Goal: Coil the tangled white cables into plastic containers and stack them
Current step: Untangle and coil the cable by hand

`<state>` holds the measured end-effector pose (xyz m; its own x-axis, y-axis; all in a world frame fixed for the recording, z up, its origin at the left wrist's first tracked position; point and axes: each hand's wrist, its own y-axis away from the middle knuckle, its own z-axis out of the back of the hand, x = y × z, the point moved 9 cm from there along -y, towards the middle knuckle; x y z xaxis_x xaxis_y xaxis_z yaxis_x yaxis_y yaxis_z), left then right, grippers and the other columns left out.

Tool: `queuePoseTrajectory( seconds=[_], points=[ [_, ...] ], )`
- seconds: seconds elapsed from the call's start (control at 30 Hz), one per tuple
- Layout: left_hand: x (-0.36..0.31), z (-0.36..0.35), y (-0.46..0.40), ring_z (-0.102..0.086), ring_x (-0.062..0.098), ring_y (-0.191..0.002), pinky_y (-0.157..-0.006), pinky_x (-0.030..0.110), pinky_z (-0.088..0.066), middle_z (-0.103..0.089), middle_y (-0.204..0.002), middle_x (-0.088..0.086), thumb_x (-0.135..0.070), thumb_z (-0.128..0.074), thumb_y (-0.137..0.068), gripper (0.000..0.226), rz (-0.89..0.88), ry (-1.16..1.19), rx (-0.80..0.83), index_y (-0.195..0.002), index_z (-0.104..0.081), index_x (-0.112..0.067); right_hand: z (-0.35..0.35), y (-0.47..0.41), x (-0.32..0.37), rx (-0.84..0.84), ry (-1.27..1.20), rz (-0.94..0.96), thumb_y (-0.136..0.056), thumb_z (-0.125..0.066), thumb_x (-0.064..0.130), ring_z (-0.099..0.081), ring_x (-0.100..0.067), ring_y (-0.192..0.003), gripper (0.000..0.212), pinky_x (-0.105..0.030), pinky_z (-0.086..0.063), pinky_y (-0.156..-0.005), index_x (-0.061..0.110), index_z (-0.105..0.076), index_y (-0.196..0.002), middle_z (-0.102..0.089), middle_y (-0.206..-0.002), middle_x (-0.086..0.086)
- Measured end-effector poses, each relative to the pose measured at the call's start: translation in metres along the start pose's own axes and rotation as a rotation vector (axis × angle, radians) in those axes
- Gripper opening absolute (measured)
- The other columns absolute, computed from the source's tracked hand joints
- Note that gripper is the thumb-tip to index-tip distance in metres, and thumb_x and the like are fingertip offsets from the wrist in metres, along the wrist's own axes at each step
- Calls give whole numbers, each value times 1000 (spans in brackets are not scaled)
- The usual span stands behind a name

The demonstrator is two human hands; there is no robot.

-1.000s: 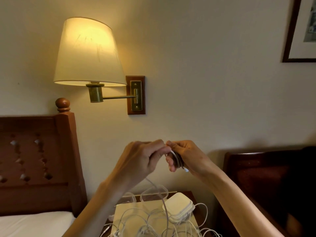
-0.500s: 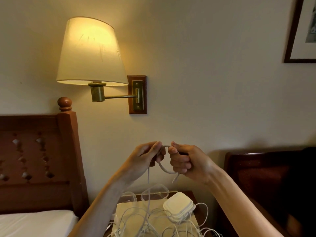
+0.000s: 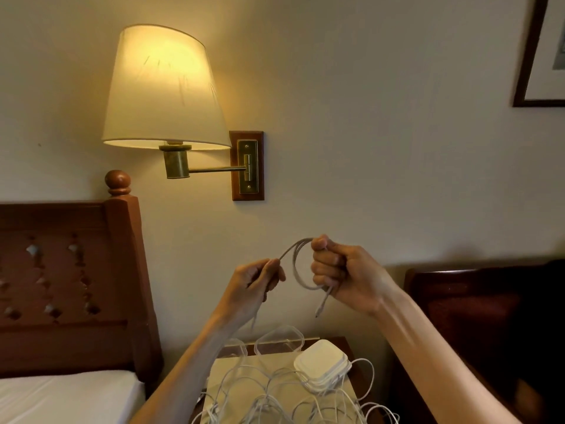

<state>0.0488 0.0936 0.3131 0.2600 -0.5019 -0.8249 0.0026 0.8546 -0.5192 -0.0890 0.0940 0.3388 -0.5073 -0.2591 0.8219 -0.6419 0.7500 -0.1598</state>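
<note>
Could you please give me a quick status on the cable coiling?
Right hand grips coil. Left hand pinches its trailing strand. Clear containers open on nightstand. Nothing blocking.

Left hand (image 3: 260, 281) drawn apart from right hand (image 3: 342, 276); cable (image 3: 295, 267) loop wider.

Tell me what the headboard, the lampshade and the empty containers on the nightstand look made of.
Headboard: reddish-brown wood, glossy varnish, carved cut-outs.
Lampshade: probably cream fabric; the light glows through it.
Containers: clear plastic; the nightstand shows through their walls.
</note>
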Motion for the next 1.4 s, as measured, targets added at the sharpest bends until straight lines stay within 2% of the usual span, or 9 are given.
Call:
queuePoseTrajectory(
  seconds=[0.2,0.33,0.4,0.53,0.77,0.9,1.03,1.23,1.4],
  points=[
    [47,39,6,-39,6,-59,-57,24,-34,-49,-63,-8,-27,-47,-100,30,-17,-283,-83,-76,-63,-20,12,-6,37,-49,3,35,-104,-31,21,-19,-7,-43,36,-20,-21,-43,16,-50,-74,-24,-53,9],
    [21,44,-11,-39,9,-48,-50,28,-34,-52,-55,-7,-27,-50,-100,36,-61,-565,-144,-65,-55,-21,10,-22,47,-40,150,84,-106,-31,24,-20,-9,-47,35,-21,-26,-46,16,-50,-77,-25,-54,8],
    [-5,27,-23,-49,11,-49,-52,33,-39,-56,-56,-6,-32,-48,-100,39,-112,-794,-19,-65,-55,-18,3,-33,55,-47,233,134,-107,-30,24,-27,-9,-47,35,-21,-30,-48,16,-49,-79,-31,-54,6],
    [-52,-19,-28,-52,4,-53,-56,17,-38,-58,-64,-11,-35,-48,-101,34,-302,-1003,290,-77,-65,-17,-14,-45,73,-104,494,279,-107,-33,24,-52,-15,-55,35,-25,-48,-57,12,-54,-83,-54,-62,-2],
    [-122,-25,-17,-47,3,-53,-56,13,-31,-62,-67,-11,-39,-46,-99,31,-740,-1014,40,-79,-63,-21,-27,-43,77,-176,851,420,-105,-41,21,-62,-11,-56,35,-20,-50,-56,6,-62,-82,-66,-63,-2],
    [-133,-24,-3,-56,6,-54,-56,10,-31,-66,-72,-7,-41,-40,-99,37,-850,-1085,-86,-94,-68,-16,-29,-35,81,-186,904,430,-104,-42,22,-59,-6,-52,37,-16,-46,-52,7,-64,-79,-64,-61,1],
    [-148,-21,-1,-56,5,-58,-58,12,-33,-63,-73,-6,-38,-45,-99,32,-919,-1062,-145,-86,-66,-17,-36,-33,64,-96,1062,397,-104,-42,19,-59,-9,-53,38,-20,-47,-54,6,-67,-80,-63,-58,2],
    [-144,2,-17,-46,4,-57,-53,16,-34,-54,-68,-11,-50,-43,-98,38,-793,-1027,-159,-80,-57,-20,-32,-32,45,24,876,247,-106,-33,21,-41,-13,-47,42,-23,-37,-50,5,-59,-77,-49,-53,-3],
    [-114,19,-30,-48,6,-53,-50,18,-33,-51,-60,-11,-54,-49,-94,41,-617,-717,-92,-73,-51,-19,-37,-32,30,88,838,97,-107,-29,18,-26,-11,-49,43,-22,-26,-47,11,-54,-74,-34,-53,2]
  ],
)
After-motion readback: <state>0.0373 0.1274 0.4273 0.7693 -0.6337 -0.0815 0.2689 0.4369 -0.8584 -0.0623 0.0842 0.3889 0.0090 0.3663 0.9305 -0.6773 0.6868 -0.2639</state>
